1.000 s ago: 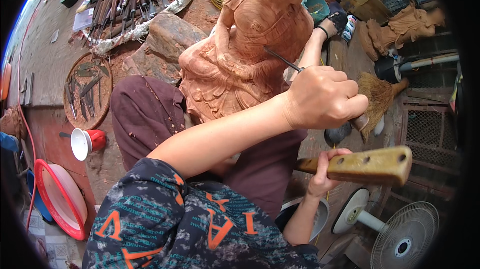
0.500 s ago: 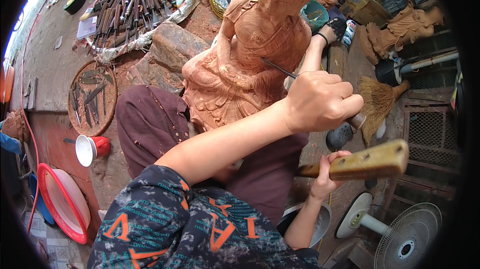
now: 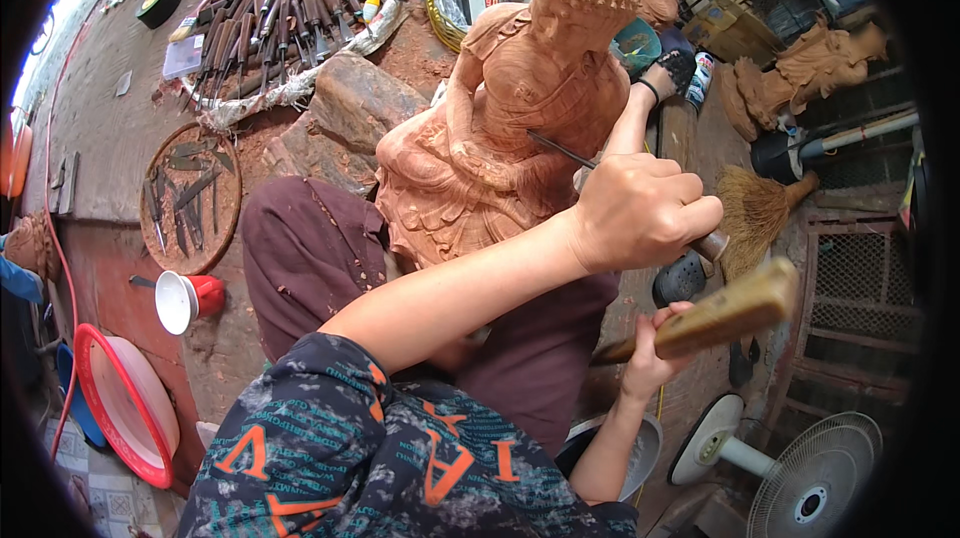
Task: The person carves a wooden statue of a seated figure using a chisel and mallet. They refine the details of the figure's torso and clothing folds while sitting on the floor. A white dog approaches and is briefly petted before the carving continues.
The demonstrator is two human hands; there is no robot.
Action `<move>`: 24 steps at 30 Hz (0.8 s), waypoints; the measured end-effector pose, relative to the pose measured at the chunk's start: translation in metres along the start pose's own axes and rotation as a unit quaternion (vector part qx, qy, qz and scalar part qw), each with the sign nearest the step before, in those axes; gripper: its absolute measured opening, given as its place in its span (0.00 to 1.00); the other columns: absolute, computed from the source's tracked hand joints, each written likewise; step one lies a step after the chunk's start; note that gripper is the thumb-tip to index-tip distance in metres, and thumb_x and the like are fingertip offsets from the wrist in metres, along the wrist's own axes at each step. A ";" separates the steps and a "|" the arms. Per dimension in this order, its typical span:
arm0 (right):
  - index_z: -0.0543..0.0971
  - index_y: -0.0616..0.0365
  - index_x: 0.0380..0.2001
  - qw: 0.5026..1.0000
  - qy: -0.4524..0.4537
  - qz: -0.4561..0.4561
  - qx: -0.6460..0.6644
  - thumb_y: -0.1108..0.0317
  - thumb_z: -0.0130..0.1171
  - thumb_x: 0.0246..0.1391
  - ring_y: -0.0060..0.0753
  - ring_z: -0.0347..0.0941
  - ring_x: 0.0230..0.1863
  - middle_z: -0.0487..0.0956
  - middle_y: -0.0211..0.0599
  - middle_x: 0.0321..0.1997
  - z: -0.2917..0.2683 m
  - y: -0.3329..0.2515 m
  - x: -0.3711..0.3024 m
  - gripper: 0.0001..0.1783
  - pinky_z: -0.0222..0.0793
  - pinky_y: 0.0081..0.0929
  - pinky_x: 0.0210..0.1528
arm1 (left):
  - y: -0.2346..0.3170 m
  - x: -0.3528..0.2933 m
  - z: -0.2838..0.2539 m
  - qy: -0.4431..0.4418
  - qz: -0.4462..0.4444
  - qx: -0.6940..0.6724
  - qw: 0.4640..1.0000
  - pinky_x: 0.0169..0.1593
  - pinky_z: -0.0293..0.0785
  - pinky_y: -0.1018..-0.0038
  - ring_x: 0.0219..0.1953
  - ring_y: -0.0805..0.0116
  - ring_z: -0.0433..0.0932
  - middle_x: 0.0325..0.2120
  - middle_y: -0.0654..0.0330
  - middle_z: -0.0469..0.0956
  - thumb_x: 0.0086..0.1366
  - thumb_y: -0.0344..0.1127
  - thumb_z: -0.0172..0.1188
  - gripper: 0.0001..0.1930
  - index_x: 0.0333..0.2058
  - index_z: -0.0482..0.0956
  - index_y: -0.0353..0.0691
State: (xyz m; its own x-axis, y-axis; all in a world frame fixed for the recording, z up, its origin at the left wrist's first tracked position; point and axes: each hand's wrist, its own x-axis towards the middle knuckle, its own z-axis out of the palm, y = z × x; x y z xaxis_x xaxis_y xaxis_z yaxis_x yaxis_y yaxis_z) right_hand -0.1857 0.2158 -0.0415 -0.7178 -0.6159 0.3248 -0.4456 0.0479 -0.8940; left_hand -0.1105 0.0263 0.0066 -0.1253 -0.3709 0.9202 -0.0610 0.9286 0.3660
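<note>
A reddish carved wooden statue [image 3: 530, 83] of a seated figure with curled hair stands before me, leaning against my dark trousers. My left hand [image 3: 645, 213] is closed round the handle of a carving chisel [image 3: 560, 149]. The chisel's thin blade tip touches the statue's front at the waist, and its handle butt pokes out right of my fist. Lower down, my right hand [image 3: 655, 358] grips a yellowish wooden mallet [image 3: 730, 313], whose blurred head is just below the chisel's butt, apart from it. My left forearm crosses in front of my lap.
Several carving tools [image 3: 270, 23] lie heaped at the far left. Nearer are a round tray of blades [image 3: 215, 238], a red and white cup [image 3: 190, 301] and a red-rimmed basin [image 3: 130, 408]. On the right are a straw broom [image 3: 750, 218], a fan [image 3: 820, 468] and another carving [image 3: 800, 78].
The mallet has swung slightly up and left, nearer the chisel's butt. My left hand and the chisel keep about the same place. The whole view has shifted a little.
</note>
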 end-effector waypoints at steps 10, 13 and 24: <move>0.64 0.63 0.47 0.998 -0.008 -0.033 0.045 0.83 0.58 0.43 0.25 0.67 0.33 0.69 0.33 0.33 0.000 0.008 0.001 0.26 0.65 0.25 0.42 | -0.001 0.000 -0.001 -0.008 0.004 0.005 1.000 0.28 0.70 0.72 0.15 0.70 0.71 0.10 0.67 0.63 0.41 0.33 0.57 0.08 0.14 0.65 0.46; 0.65 0.60 0.42 0.994 -0.007 -0.021 -0.104 0.85 0.53 0.44 0.21 0.62 0.29 0.65 0.28 0.28 0.007 0.006 -0.003 0.20 0.61 0.19 0.38 | -0.001 -0.001 -0.003 -0.007 0.005 0.004 1.000 0.27 0.69 0.72 0.15 0.71 0.71 0.10 0.67 0.63 0.41 0.33 0.57 0.08 0.14 0.65 0.46; 0.65 0.62 0.45 0.999 -0.029 -0.028 0.020 0.84 0.60 0.43 0.22 0.65 0.31 0.67 0.30 0.32 0.001 0.011 -0.008 0.24 0.64 0.20 0.37 | -0.005 -0.008 -0.012 -0.015 0.050 -0.015 0.999 0.17 0.64 0.74 0.15 0.73 0.70 0.12 0.70 0.62 0.43 0.36 0.62 0.07 0.17 0.71 0.49</move>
State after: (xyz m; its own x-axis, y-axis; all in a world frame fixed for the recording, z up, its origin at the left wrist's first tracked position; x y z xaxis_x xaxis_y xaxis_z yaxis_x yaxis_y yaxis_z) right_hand -0.1839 0.2201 -0.0541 -0.6590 -0.6615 0.3579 -0.4627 -0.0186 -0.8863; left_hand -0.0977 0.0247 -0.0014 -0.1582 -0.2763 0.9480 -0.0178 0.9607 0.2770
